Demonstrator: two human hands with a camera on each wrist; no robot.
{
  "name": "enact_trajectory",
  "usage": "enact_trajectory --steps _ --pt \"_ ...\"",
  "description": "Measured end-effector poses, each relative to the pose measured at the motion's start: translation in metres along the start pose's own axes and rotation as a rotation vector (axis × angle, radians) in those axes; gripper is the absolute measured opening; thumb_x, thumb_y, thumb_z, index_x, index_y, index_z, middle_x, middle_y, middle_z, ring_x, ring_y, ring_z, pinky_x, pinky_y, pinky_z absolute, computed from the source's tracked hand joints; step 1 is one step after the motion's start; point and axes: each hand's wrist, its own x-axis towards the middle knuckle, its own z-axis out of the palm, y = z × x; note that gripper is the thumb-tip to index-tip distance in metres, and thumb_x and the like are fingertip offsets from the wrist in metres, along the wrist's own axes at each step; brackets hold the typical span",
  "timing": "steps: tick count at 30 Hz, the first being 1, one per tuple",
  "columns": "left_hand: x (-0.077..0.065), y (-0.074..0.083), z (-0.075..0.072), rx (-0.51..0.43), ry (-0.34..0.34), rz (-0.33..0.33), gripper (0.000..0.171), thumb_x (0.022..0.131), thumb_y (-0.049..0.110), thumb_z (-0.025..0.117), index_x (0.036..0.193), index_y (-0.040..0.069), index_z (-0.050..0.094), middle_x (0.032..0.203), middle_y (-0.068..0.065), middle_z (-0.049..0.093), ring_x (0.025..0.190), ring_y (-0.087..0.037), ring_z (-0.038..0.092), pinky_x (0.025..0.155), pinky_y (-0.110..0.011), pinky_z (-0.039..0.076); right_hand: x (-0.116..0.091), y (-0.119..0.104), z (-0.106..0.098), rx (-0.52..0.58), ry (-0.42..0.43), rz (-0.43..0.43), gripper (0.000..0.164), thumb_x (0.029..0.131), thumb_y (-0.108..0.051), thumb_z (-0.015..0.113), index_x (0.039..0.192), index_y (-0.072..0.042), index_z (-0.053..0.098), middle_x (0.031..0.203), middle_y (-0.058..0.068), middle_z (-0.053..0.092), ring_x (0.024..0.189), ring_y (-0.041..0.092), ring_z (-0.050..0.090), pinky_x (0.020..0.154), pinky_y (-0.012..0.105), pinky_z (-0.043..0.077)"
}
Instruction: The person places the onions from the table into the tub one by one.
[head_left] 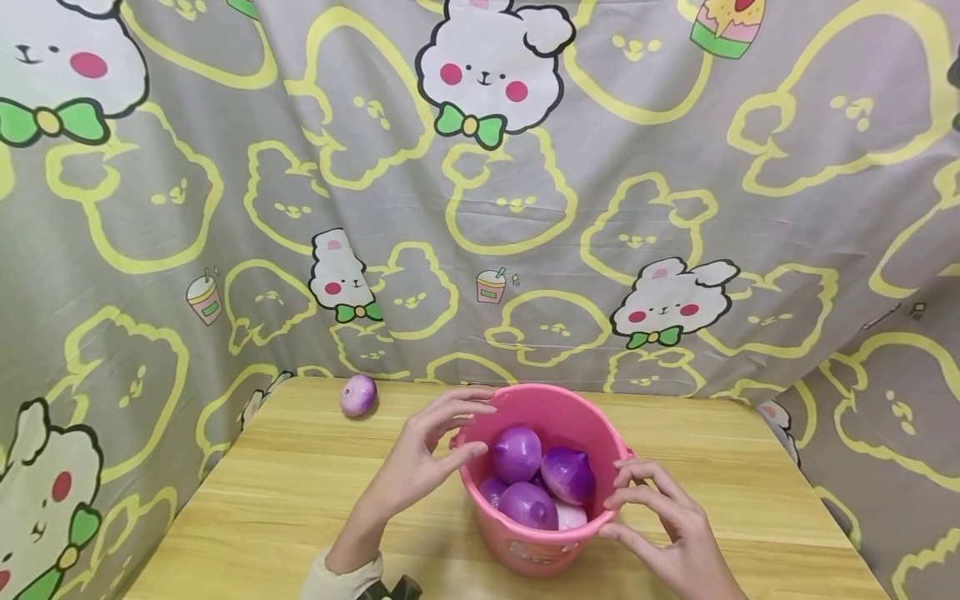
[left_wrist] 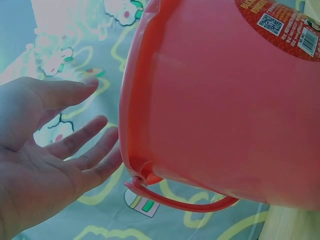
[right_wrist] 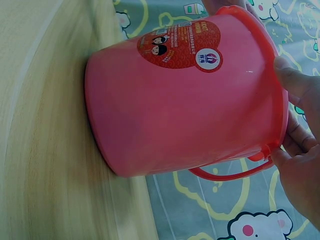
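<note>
A pink bucket (head_left: pixel 534 546) stands on the table, its rim facing up. Inside it lie several purple onions (head_left: pixel 527 505), partly covering a paler one (head_left: pixel 570 516). At the left of the rim, my left hand (head_left: pixel 427 450) has its fingers loosely spread; the left wrist view shows the thumb (left_wrist: pixel 75 94) apart from the bucket and the lower fingertips beside its edge. My right hand (head_left: pixel 671 525) holds the right side of the rim lightly, with curled fingers and the thumb (right_wrist: pixel 290 75) at the edge. One more onion (head_left: pixel 358 395) lies alone at the table's back left.
The wooden table (head_left: pixel 285 500) ends at the back against a grey curtain (head_left: pixel 420 217) with cartoon animals, which also hangs at both sides. The bucket's red handle (right_wrist: pixel 225 176) hangs down along its outside. A printed label (right_wrist: pixel 182 44) is on the bucket's wall.
</note>
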Motion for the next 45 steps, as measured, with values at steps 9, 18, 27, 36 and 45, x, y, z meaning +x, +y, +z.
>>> enact_trajectory --steps 9,18,27,36,45 --pt "0.001 -0.003 -0.003 0.037 0.040 -0.013 0.036 0.093 -0.003 0.072 0.126 0.011 0.069 0.137 -0.008 0.061 0.130 -0.028 0.056 0.102 -0.055 0.052 -0.002 -0.001 0.000 0.000 0.004 0.020 0.047 0.068 0.023 0.082 0.106 -0.003 0.072 0.114 0.017 0.057 0.126 0.023 0.052 0.111 0.026 0.044" --pt "0.001 -0.011 -0.015 0.087 0.108 -0.006 0.034 0.092 -0.003 0.074 0.124 0.005 0.069 0.131 -0.016 0.063 0.127 -0.026 0.057 0.101 -0.048 0.054 0.002 -0.004 0.000 0.000 0.002 0.010 0.045 0.070 0.022 0.082 0.107 -0.002 0.072 0.114 0.017 0.058 0.126 0.023 0.052 0.112 0.027 0.043" --pt "-0.002 -0.015 -0.031 0.112 0.182 -0.014 0.034 0.092 -0.005 0.073 0.124 0.005 0.069 0.130 -0.012 0.064 0.123 -0.026 0.059 0.102 -0.042 0.054 0.002 -0.004 0.000 -0.007 -0.001 0.016 0.046 0.069 0.022 0.082 0.106 -0.003 0.072 0.115 0.017 0.058 0.127 0.023 0.052 0.113 0.027 0.042" --pt "-0.003 -0.019 -0.044 0.154 0.241 -0.035 0.033 0.091 -0.006 0.073 0.124 0.000 0.068 0.129 -0.008 0.063 0.123 -0.024 0.058 0.101 -0.044 0.054 0.001 -0.004 -0.001 -0.039 -0.001 0.035 0.048 0.067 0.023 0.082 0.106 -0.004 0.072 0.115 0.017 0.059 0.128 0.023 0.052 0.113 0.028 0.041" --pt "-0.004 -0.026 -0.049 0.170 0.267 -0.022 0.033 0.091 -0.006 0.073 0.123 0.003 0.069 0.129 -0.014 0.063 0.122 -0.024 0.058 0.101 -0.036 0.054 0.006 -0.008 0.000 -0.078 -0.001 0.018 0.044 0.069 0.018 0.084 0.105 -0.006 0.073 0.116 0.016 0.060 0.127 0.022 0.053 0.116 0.029 0.039"
